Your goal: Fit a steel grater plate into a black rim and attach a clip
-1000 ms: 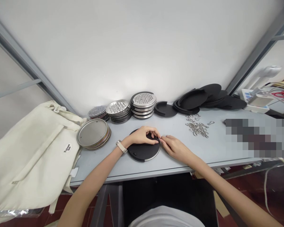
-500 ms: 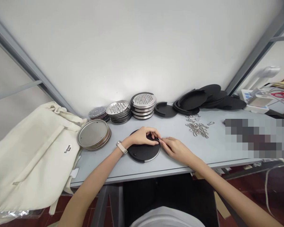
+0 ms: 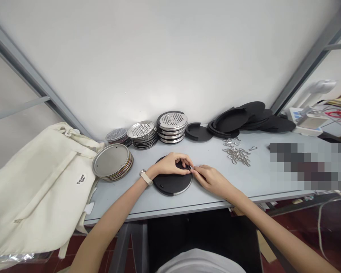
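Note:
A black round disc [image 3: 170,184] with a silver rim along its lower right lies flat on the table in front of me. My left hand [image 3: 174,163] arches over it, thumb and fingers closing at the disc's right edge. From the right, my right hand [image 3: 208,176] pinches a small metal clip [image 3: 191,168] against that same edge. The fingertips nearly meet there and hide most of the clip, so I cannot see whether it passes through the disc. A pile of similar metal clips [image 3: 238,155] lies beyond my right hand, with a single clip [image 3: 253,148] beside it.
Along the wall stand stacks of round metal graters [image 3: 173,120], with another grater stack [image 3: 142,130] beside them. Grey discs [image 3: 111,161] are piled at left near a cream bag [image 3: 42,182]. Black round covers [image 3: 233,120] heap up at the back right. A blurred patch covers the table's right end.
My fingers have shifted very slightly at the disc's right edge, and the metal clip shows a little differently between them. The disc and both arms stay in place.

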`<state>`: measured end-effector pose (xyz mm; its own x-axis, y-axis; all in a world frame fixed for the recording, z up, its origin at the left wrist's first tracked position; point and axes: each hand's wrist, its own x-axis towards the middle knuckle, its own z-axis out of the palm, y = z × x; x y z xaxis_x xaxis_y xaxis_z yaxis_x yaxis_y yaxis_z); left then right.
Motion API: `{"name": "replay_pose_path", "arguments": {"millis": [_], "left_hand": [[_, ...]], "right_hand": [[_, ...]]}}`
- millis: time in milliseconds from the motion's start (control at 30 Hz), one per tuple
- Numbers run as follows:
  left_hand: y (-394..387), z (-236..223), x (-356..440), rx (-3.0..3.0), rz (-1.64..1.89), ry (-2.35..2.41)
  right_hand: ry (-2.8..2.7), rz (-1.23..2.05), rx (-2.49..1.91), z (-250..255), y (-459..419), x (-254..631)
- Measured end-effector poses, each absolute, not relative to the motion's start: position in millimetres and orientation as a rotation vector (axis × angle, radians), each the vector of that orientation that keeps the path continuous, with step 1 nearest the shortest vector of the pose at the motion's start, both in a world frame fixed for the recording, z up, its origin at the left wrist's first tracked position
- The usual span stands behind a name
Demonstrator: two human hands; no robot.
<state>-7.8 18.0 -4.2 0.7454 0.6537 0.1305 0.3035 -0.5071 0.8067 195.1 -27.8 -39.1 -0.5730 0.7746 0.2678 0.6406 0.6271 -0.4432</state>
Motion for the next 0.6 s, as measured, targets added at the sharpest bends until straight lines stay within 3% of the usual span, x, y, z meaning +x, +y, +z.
{"name": "replay_pose_path", "arguments": {"millis": [600], "left_hand": [[18.8, -4.5, -7.3, 2.118, 0.535, 0.712]], "right_hand": [[-2.425, 0.373, -1.120, -38.5, -30.9, 195.0]]}}
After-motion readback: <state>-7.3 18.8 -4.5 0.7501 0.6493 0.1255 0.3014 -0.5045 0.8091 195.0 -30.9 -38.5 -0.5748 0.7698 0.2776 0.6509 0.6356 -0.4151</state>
